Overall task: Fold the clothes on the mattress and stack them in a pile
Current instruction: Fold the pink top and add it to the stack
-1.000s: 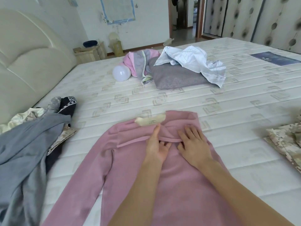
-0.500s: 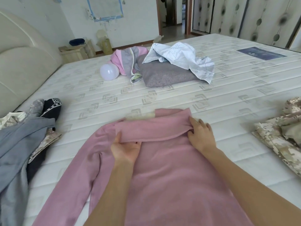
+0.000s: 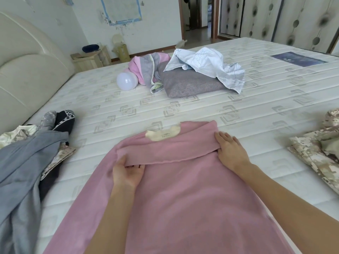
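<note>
The pink top lies spread across the lower centre of the frame on the mattress, its collar band turned down. The left hand pinches the band's lower edge, fingertips tucked under it; the right hand rests flat, fingers together, on the band's right end. Folding has barely begun, and no neat pile shows. Grey clothes at lower left and a camouflage garment at right wait unfolded. The top's hem is cut off below.
</note>
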